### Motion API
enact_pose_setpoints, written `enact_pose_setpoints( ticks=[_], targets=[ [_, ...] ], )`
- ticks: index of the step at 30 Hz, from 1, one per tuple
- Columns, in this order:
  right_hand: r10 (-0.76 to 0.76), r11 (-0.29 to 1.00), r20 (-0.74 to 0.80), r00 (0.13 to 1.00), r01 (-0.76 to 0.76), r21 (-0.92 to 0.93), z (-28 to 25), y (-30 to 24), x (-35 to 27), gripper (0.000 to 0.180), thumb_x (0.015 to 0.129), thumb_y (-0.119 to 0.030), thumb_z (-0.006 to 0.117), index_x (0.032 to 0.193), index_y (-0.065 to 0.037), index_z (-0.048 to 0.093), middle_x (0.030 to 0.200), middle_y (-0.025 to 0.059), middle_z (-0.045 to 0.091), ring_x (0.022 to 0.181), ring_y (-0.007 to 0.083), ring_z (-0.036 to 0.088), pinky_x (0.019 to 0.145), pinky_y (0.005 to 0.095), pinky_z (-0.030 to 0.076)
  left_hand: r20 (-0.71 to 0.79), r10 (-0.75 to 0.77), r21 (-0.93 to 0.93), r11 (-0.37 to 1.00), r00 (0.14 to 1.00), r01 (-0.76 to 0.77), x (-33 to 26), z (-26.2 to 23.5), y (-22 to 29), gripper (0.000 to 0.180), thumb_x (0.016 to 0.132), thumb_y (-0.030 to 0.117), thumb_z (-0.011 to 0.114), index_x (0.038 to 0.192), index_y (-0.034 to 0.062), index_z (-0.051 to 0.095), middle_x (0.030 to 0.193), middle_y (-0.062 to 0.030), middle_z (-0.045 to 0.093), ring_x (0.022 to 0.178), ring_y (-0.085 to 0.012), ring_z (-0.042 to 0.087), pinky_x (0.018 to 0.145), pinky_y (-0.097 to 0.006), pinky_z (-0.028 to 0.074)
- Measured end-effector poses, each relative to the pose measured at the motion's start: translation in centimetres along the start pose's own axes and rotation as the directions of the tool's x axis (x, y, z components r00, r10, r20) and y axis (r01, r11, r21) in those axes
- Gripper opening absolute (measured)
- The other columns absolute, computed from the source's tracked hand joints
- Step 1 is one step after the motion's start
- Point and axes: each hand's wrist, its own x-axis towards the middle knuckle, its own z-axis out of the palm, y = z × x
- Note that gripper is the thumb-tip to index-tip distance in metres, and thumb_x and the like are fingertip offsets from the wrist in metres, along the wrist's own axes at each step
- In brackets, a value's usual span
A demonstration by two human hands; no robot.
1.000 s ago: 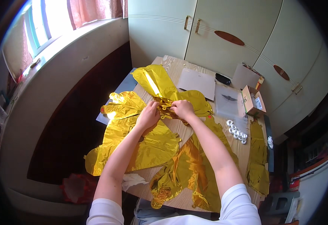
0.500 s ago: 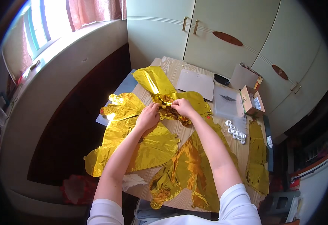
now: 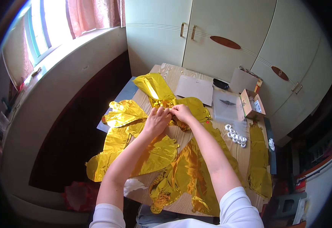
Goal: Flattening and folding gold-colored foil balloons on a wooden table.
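Gathered gold foil, apparently a deflated foil balloon [image 3: 162, 102], lies bunched in the middle of the table, its broad shiny end stretching to the far left. My left hand [image 3: 157, 121] bends its fingers over the near side of the bunched part. Close beside it, my right hand [image 3: 182, 114] pinches the same crumpled foil between thumb and fingers. The exact spot between the fingertips is partly hidden. Under and around my forearms spread more flat gold foil balloons [image 3: 114, 152], with another large one [image 3: 204, 171] beneath my right arm.
Several white ribbon rolls [image 3: 236, 136] sit right of the foil. A folded gold foil strip [image 3: 259, 163] runs along the table's right edge. Farther back are an open cardboard box [image 3: 254, 108], a grey sheet [image 3: 194, 89] and a black case [image 3: 221, 84]. A white tissue [image 3: 134, 186] lies near the front.
My left hand has turned, its fingers now lifted more over the bunched foil. My right hand stays pinched beside it. The whole view has shifted slightly.
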Motion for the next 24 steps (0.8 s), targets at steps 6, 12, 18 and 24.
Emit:
enact_pose_setpoints(
  ticks=[6, 12, 18, 24],
  targets=[
    [0.028, 0.999, -0.005, 1.000, -0.029, -0.034, 0.0, 0.2, 1.2, 0.021, 0.084, -0.027, 0.065, 0.093, -0.009, 0.070, 0.087, 0.0118, 0.071, 0.080, 0.0287, 0.067, 0.074, 0.0383, 0.052, -0.065, 0.223, 0.212, 0.955, 0.973, -0.205, 0.3, 1.7, -0.3, 0.015, 0.083, 0.023, 0.056, 0.092, 0.0131, 0.064, 0.115, 0.0005, 0.058, 0.122, -0.0168, 0.046, 0.107, -0.037, 0.031],
    [0.005, 1.000, -0.095, 0.995, -0.004, 0.009, -0.6, 0.0, 1.4, 0.019, 0.085, -0.022, 0.066, 0.096, -0.007, 0.068, 0.080, 0.0098, 0.070, 0.073, 0.0213, 0.066, 0.070, 0.0350, 0.051, -0.034, 0.143, -0.112, 0.983, 0.989, -0.146, 1.0, 0.9, -0.1, 0.018, 0.087, 0.021, 0.054, 0.093, 0.0049, 0.058, 0.094, -0.0075, 0.063, 0.106, -0.0223, 0.059, 0.100, -0.040, 0.041],
    [-0.109, 0.983, -0.203, 0.973, 0.075, -0.168, -3.3, -2.6, 1.5, 0.019, 0.089, -0.025, 0.060, 0.097, -0.008, 0.066, 0.084, 0.0125, 0.070, 0.079, 0.0317, 0.067, 0.072, 0.0407, 0.052, 0.087, 0.167, -0.178, 0.973, 0.982, -0.150, 3.0, 2.9, -2.2, 0.019, 0.087, 0.021, 0.056, 0.093, 0.0056, 0.064, 0.096, -0.0126, 0.063, 0.091, -0.0286, 0.064, 0.074, -0.040, 0.054],
    [-0.258, 0.871, -0.180, 0.949, 0.148, -0.469, -6.0, -6.4, 0.7, 0.017, 0.091, -0.028, 0.058, 0.101, -0.016, 0.065, 0.091, 0.0101, 0.071, 0.086, 0.0326, 0.068, 0.073, 0.0455, 0.054, 0.153, -0.084, -0.016, 0.996, 0.985, 0.087, 5.4, 4.0, -2.7, 0.018, 0.079, 0.025, 0.059, 0.084, 0.0151, 0.072, 0.103, -0.0014, 0.064, 0.107, -0.0178, 0.055, 0.096, -0.035, 0.037]
  ],
)
